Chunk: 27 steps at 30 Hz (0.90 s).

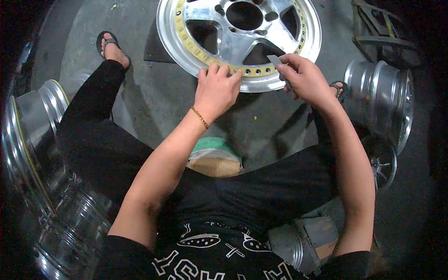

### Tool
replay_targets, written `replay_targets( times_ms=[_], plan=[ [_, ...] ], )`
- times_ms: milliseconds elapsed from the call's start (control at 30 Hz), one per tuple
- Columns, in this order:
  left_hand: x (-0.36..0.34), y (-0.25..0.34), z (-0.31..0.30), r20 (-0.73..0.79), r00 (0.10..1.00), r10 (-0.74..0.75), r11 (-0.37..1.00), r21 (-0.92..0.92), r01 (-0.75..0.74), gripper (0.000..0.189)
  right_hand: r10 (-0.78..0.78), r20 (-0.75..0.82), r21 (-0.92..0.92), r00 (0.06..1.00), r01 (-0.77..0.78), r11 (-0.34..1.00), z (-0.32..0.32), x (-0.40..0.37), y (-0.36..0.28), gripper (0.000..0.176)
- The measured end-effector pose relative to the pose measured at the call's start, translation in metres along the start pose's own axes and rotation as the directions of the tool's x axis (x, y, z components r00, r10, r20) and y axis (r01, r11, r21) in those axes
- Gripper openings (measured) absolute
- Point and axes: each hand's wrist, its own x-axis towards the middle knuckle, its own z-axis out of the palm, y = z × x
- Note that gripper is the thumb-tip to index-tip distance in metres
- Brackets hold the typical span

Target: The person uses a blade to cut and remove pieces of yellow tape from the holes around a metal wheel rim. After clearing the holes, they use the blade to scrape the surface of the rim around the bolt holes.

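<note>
A silver five-spoke wheel rim (240, 44) lies face up at the top of the view, with yellow tape (196, 52) along its ring of bolt holes. My left hand (219, 88) rests on the lower left of the rim, fingertips pressed together on the tape. In my right hand (303, 79) is a cutter knife (275, 60), its flat blade pointing up and left over the rim's lower right edge. The fingers wrap round its handle, which is partly hidden.
Several metal rims (35, 135) stand at the left, and more (380, 98) at the right. A metal frame (382, 30) is at the upper right. Between my legs is a round seat with a green edge (214, 143). My sandalled feet are on the floor.
</note>
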Motion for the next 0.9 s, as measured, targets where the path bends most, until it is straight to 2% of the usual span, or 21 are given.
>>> replay_targets(
  times_ms=[133,200,233,300,433,500,533,600,833,900],
  plan=[
    [-0.004,0.002,0.004,0.004,1.0,0.003,0.997,0.071,-0.004,0.031,-0.082,0.041,-0.045,0.996,0.084,0.995,0.009,0.007,0.018,0.033],
    [-0.004,0.003,0.005,-0.008,1.0,-0.004,0.998,0.061,0.005,0.031,-0.318,-0.032,-0.255,0.948,0.3,0.919,0.018,0.008,0.019,0.029],
    [-0.004,0.004,0.005,-0.025,1.0,-0.011,0.999,0.05,0.012,0.031,-0.317,-0.03,-0.253,0.948,0.299,0.92,0.021,0.01,0.018,0.029],
    [-0.004,0.005,0.005,-0.026,0.999,-0.021,0.999,0.05,0.023,0.031,-0.482,0.005,-0.445,0.876,0.434,0.783,0.028,0.015,0.017,0.024],
    [-0.007,0.003,0.006,-0.027,0.999,-0.046,0.999,0.009,0.046,0.03,-0.558,0.001,-0.555,0.83,0.465,0.69,0.042,0.017,0.013,0.019],
    [-0.008,0.003,0.007,-0.04,0.998,-0.048,0.999,-0.009,0.048,0.03,-0.617,0.041,-0.684,0.786,0.473,0.556,0.047,0.017,0.01,0.015],
    [-0.008,0.003,0.008,-0.056,0.997,-0.047,0.999,-0.027,0.045,0.03,-0.617,0.042,-0.684,0.786,0.472,0.556,0.048,0.017,0.01,0.015],
    [-0.009,0.003,0.008,-0.049,0.997,-0.051,0.999,-0.021,0.05,0.03,-0.699,0.092,-0.764,0.709,0.501,0.407,0.051,0.019,0.01,0.013],
    [-0.006,0.006,0.004,0.02,0.999,-0.047,0.998,0.038,0.046,0.033,-0.688,0.138,-0.789,0.712,0.499,0.359,0.053,0.021,0.01,0.016],
    [-0.006,0.005,0.004,0.013,0.999,-0.042,0.998,0.038,0.041,0.032,-0.68,0.127,-0.772,0.722,0.502,0.39,0.054,0.022,0.011,0.027]
  ],
)
